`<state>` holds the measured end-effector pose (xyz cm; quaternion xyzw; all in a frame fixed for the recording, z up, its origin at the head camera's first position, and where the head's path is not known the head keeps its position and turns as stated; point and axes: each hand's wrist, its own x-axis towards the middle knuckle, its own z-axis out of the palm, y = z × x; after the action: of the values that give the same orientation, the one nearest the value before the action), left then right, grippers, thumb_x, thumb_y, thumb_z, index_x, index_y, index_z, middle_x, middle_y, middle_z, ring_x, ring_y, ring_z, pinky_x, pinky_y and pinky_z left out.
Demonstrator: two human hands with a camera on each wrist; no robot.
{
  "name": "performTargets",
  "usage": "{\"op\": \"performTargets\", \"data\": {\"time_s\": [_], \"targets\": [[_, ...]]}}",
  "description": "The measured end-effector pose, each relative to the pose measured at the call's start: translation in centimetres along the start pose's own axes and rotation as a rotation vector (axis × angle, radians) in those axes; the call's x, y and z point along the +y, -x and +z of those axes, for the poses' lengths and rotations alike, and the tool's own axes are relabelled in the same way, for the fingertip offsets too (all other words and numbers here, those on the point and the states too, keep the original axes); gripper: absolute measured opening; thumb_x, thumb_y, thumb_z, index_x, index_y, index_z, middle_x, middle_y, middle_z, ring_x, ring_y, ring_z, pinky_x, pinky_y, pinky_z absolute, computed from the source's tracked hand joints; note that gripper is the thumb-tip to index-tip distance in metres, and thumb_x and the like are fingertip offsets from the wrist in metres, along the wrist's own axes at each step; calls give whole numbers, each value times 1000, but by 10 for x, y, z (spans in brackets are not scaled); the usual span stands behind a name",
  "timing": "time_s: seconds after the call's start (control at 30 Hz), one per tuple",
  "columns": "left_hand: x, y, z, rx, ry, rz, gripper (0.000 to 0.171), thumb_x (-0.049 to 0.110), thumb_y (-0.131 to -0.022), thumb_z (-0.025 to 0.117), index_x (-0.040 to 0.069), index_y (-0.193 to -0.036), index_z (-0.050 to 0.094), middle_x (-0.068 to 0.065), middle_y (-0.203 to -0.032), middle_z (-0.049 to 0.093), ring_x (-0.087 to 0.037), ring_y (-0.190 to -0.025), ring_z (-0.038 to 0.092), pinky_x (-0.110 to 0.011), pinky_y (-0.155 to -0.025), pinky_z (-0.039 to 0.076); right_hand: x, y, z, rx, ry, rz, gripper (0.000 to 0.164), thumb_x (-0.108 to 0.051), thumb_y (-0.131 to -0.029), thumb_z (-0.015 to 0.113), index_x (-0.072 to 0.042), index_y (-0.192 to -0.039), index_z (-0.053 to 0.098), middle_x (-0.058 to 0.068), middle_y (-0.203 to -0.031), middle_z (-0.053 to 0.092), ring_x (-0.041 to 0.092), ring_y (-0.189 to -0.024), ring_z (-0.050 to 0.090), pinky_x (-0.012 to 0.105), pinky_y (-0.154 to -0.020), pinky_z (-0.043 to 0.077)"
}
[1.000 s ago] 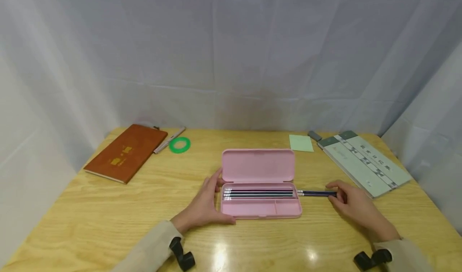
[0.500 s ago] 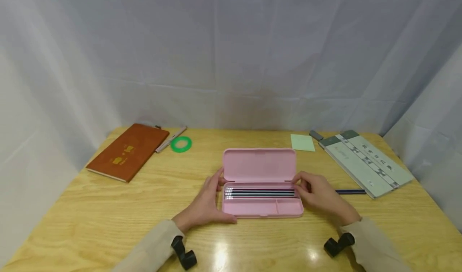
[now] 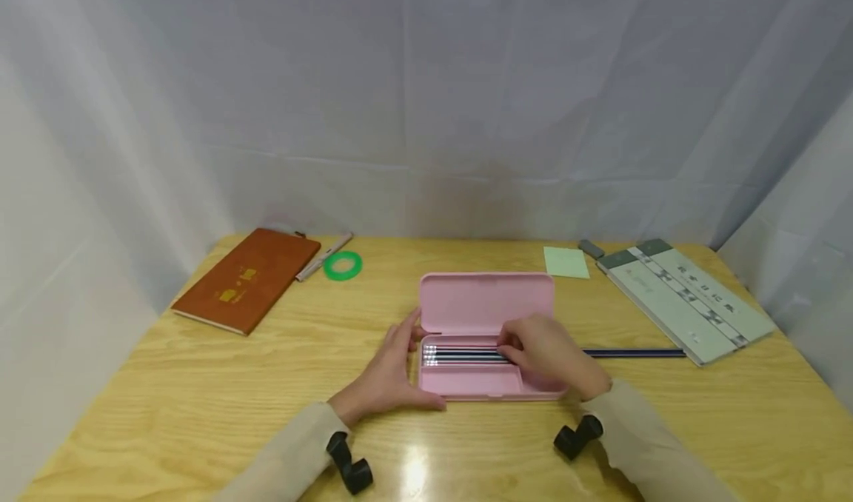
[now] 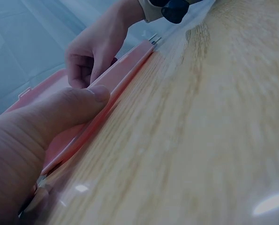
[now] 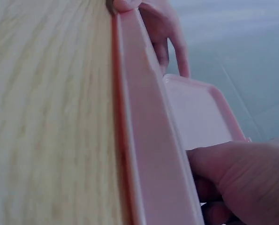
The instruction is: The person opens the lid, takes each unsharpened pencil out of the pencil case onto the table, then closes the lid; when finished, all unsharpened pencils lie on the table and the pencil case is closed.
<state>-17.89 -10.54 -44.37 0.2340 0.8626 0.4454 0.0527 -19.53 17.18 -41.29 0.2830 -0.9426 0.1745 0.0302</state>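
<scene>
A pink pencil case (image 3: 469,380) stands with its lid (image 3: 473,302) raised. My left hand (image 3: 393,376) grips the case's left end, thumb along the front wall and fingers behind. Inside the long rear compartment lie several pencils (image 3: 460,355) with silvery ends at the left. My right hand (image 3: 543,350) reaches in over the right part of the case, fingers curled and fingertips down at these pencils. Whether it pinches one I cannot tell; its fingertips are partly hidden behind the case wall in the right wrist view. Dark pencils (image 3: 636,353) lie on the table right of the case.
A brown notebook (image 3: 246,280), a pen (image 3: 324,256) and a green tape ring (image 3: 343,266) lie at the back left of the wooden table (image 3: 200,406). Back right are a pale green note pad (image 3: 566,262), a grey eraser-like block (image 3: 591,249) and a grey-green book (image 3: 686,298).
My right hand has moved left, from the dark pencils on the table to the case's right end and then over the pencils inside. My left hand keeps its hold on the case.
</scene>
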Motion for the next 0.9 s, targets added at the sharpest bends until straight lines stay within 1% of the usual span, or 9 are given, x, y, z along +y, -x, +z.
{"op": "performTargets", "data": {"time_s": [0.1, 0.2, 0.3, 0.4, 0.47, 0.57, 0.67, 0.8, 0.9], "targets": [[1, 0, 1, 5, 0, -6, 139, 44, -49, 94, 17, -156, 9, -2, -131, 47, -17, -109, 43, -40, -95, 42, -2, -1, -1, -9, -28, 27, 8, -18, -85, 72, -15, -80, 67, -10, -64, 55, 1, -57, 44, 19, -54, 39], [1, 1, 1, 3, 0, -15, 139, 43, -49, 94, 17, -156, 9, -1, -131, 46, -17, -110, 43, -41, -96, 43, -2, 2, -4, 13, -31, 2, 7, -17, -86, 72, -14, -82, 67, -10, -65, 55, 1, -57, 43, 18, -54, 39], [1, 1, 3, -3, 2, -10, 138, 43, -50, 94, 17, -156, 9, -1, -131, 45, -17, -110, 43, -41, -96, 43, -1, 11, -14, 50, -38, -18, 6, -16, -88, 70, -13, -86, 66, -10, -65, 52, 0, -56, 40, 18, -53, 37], [1, 0, 4, -7, 1, -8, 138, 43, -50, 94, 18, -156, 9, -1, -132, 45, -17, -110, 43, -40, -96, 42, 6, 26, -28, 89, -64, -10, 4, -14, -89, 69, -14, -87, 65, -11, -62, 47, 0, -54, 37, 19, -50, 35], [1, 0, 4, -1, -2, -6, 139, 43, -50, 94, 18, -156, 9, -1, -133, 46, -17, -110, 44, -41, -96, 42, 14, 38, -36, 116, -65, 2, 5, -13, -88, 70, -14, -86, 66, -12, -60, 45, -1, -52, 35, 19, -49, 33], [1, -1, 3, 6, -1, -12, 140, 42, -49, 95, 18, -156, 9, -1, -132, 46, -17, -109, 44, -40, -96, 42, 34, 60, -44, 137, -59, 56, 6, -12, -86, 71, -15, -84, 66, -14, -58, 43, -3, -51, 33, 19, -48, 31], [1, 0, 1, 6, 0, -17, 140, 42, -48, 95, 17, -156, 9, 0, -132, 46, -16, -109, 43, -39, -95, 42, 56, 85, -49, 154, -45, 111, 9, -11, -84, 73, -17, -82, 66, -15, -59, 43, -4, -52, 33, 19, -47, 31], [2, 0, 0, -1, -6, -26, 140, 41, -48, 95, 19, -156, 8, 2, -131, 46, -15, -108, 42, -38, -95, 42, 82, 116, -52, 171, -58, 109, 15, -6, -82, 74, -17, -80, 64, -17, -59, 41, -6, -51, 31, 19, -46, 31], [3, 0, 0, -6, -10, -20, 140, 42, -49, 95, 19, -156, 8, 1, -131, 46, -15, -108, 42, -38, -95, 42, 98, 135, -53, 155, -85, 110, 17, -4, -82, 73, -18, -79, 64, -19, -58, 40, -6, -51, 32, 19, -46, 32]]}}
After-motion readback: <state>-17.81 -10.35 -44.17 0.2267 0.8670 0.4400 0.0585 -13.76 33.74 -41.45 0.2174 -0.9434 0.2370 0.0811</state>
